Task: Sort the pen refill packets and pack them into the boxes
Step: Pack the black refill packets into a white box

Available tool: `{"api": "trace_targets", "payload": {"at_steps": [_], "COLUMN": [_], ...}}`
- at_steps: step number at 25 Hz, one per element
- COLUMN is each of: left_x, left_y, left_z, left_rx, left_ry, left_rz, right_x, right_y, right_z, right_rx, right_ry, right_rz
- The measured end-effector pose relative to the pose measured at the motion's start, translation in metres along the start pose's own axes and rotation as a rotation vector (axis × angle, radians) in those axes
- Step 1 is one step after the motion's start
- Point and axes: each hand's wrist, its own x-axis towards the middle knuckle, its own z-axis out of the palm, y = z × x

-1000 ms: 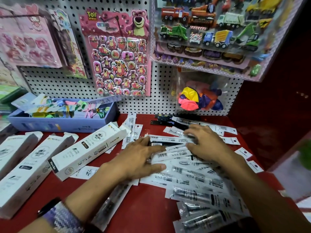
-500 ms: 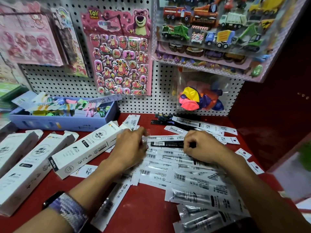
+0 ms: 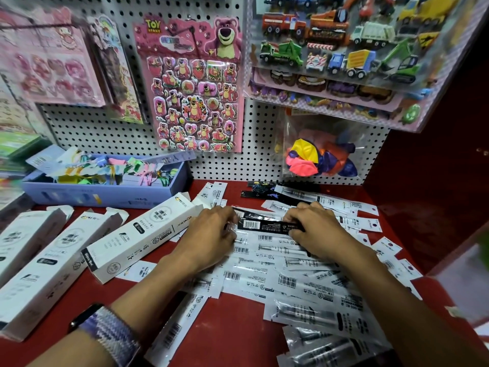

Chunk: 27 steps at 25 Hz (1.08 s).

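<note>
While I sort, both hands lift one black packet point(image 3: 267, 225).
Left hand point(image 3: 211, 234) and right hand point(image 3: 315, 229) pinch its ends, separating it from white packets point(image 3: 285, 282).

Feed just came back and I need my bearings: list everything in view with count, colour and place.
Clear plastic pen refill packets: many, white-printed, spread over the red table, centre to right.
Black flat packet: one, on top of the pile, gripped at both ends.
More black packets: a few, at the back by the pegboard.
White cardboard boxes: at least three, long, lying open-ended on the left.
Lilac tray of colourful items: one, back left.
Red table: one, under everything.
Pink bear sticker sheet: one, hanging on the white pegboard.
Truck sticker sheets: several, top right.
Bag of balloons: one, multicoloured, hanging at right.
Left hand: grip on the black packet's left end; striped band on the wrist.
Right hand: grip on its right end.
</note>
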Motion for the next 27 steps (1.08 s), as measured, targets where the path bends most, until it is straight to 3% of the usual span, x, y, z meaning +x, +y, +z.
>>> {"api": "trace_targets", "payload": {"at_steps": [4,6,11,15,17,19,21,23,27], "left_x": [-0.002,-0.001,-0.009,-0.009,-0.01,-0.011,-0.011,-0.01,-0.004], "left_y": [0.011,0.019,0.029,0.034,0.04,0.044,0.044,0.037,0.011], "left_z": [-0.005,-0.011,-0.017,-0.02,-0.023,-0.025,-0.025,-0.023,-0.019], "left_rx": [0.205,0.357,0.398,0.505,0.391,0.253,0.208,0.188,0.051], "left_ry": [0.187,0.175,-0.007,0.095,0.114,0.104,0.112,0.107,0.131], "left_rz": [0.083,0.176,0.205,0.185,0.158,0.12,0.114,0.094,-0.061], "right_x": [-0.01,-0.014,-0.018,-0.021,-0.021,-0.012,0.007,0.026,0.066], "right_y": [-0.007,-0.011,-0.021,-0.037,-0.039,-0.031,-0.015,-0.005,-0.009], "right_z": [-0.01,-0.019,-0.034,-0.034,-0.033,-0.028,-0.018,-0.007,0.013], "right_rx": [0.041,0.128,0.315,0.765,1.04,1.202,0.898,0.506,0.011], "right_ry": [0.201,0.265,0.22,0.027,-0.089,0.039,0.341,0.466,0.219], "right_rz": [-0.023,-0.056,-0.051,-0.011,0.03,0.13,0.228,0.211,0.001]}}
